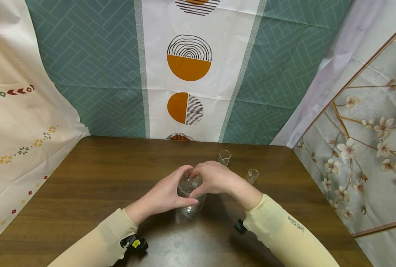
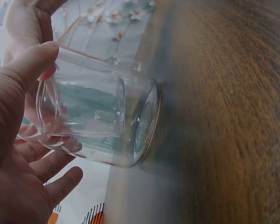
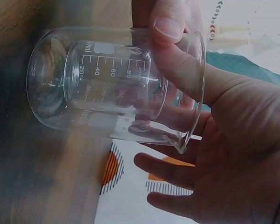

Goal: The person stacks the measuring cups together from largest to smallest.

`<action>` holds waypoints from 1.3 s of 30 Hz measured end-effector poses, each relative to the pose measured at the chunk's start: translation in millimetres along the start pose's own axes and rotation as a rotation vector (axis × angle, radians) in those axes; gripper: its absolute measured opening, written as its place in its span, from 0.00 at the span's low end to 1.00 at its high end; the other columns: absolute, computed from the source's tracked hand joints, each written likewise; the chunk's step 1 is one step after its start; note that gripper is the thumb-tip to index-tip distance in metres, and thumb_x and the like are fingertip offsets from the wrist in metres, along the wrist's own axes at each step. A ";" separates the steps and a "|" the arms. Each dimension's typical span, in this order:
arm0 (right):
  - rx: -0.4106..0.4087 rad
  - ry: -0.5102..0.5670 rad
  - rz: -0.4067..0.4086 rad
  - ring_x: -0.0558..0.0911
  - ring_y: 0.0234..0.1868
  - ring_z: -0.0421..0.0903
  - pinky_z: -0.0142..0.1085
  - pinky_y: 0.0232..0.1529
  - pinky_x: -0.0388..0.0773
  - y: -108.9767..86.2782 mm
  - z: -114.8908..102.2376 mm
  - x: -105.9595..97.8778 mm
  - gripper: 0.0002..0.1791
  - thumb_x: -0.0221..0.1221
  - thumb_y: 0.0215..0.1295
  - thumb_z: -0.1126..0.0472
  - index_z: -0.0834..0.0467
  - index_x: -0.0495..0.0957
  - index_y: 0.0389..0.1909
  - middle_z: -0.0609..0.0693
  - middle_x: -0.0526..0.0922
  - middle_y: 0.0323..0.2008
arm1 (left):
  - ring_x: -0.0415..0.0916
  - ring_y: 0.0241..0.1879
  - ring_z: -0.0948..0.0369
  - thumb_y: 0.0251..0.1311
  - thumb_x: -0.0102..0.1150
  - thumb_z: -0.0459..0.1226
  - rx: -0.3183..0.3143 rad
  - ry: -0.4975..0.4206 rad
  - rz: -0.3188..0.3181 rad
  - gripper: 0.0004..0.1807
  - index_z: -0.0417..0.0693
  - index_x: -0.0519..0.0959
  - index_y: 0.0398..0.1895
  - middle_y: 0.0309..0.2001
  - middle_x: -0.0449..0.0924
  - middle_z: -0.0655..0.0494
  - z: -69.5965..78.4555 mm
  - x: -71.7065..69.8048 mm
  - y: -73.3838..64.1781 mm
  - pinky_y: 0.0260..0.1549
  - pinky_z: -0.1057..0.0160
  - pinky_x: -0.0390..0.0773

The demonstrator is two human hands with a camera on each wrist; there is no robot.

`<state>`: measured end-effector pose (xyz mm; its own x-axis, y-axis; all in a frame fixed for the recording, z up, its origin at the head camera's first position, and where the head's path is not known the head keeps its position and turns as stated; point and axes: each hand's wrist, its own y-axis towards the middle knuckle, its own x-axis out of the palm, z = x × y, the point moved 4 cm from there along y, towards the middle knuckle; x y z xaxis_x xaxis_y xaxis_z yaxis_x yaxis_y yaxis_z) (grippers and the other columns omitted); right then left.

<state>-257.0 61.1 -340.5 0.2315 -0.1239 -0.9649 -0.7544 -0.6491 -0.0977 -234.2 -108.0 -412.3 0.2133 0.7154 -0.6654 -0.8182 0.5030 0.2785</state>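
A large clear glass beaker [image 1: 192, 208] stands on the table in front of me, close to upright. Nested inside it is a smaller beaker [image 3: 113, 88] with white millilitre marks, its base above the large one's base. My left hand [image 1: 166, 192] wraps the near left side of the large beaker, thumb by the rim. From above and the right, my right hand [image 1: 213, 178] reaches into the mouth, pinching the small beaker near its rim between thumb and fingers. In the right wrist view its outer fingers stick out past the large beaker's spout.
Two small glass beakers stand behind and right of my hands, one farther back [image 1: 224, 157] and one nearer the right forearm [image 1: 252, 176]. The dark wooden table [image 1: 84, 200] meets a patterned cloth backdrop [image 1: 101, 74], with more hangings along both sides.
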 end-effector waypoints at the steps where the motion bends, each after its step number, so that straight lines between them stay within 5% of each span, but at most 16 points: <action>1: 0.005 0.004 -0.005 0.85 0.58 0.50 0.49 0.64 0.78 0.4 0.2 0.3 0.26 0.83 0.57 0.44 0.51 0.92 0.53 0.43 0.90 0.55 | 0.75 0.65 0.61 0.57 0.85 0.55 -0.001 0.000 -0.001 0.50 0.58 0.65 0.78 0.65 0.77 0.64 -0.1 0.0 0.0 0.65 0.47 0.77; 18: 0.026 -0.101 -0.030 0.84 0.56 0.51 0.50 0.70 0.72 4.6 -4.3 2.5 0.26 0.85 0.53 0.44 0.50 0.92 0.51 0.45 0.89 0.52 | 0.76 0.65 0.62 0.57 0.86 0.52 0.012 0.017 0.010 0.51 0.55 0.65 0.79 0.66 0.78 0.62 1.5 0.4 1.7 0.66 0.49 0.77; 39: 0.044 -0.187 -0.039 0.83 0.50 0.49 0.47 0.63 0.77 10.0 -6.9 7.2 0.19 0.83 0.54 0.48 0.46 0.92 0.46 0.45 0.85 0.47 | 0.76 0.65 0.62 0.57 0.85 0.54 -0.005 0.008 0.010 0.52 0.58 0.64 0.80 0.66 0.77 0.62 2.2 0.5 0.5 0.65 0.48 0.77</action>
<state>-258.7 48.6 -346.8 0.1460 0.0456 -0.9882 -0.7739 -0.6170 -0.1428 -233.3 -106.3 -410.9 0.2010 0.7164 -0.6681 -0.8229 0.4935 0.2815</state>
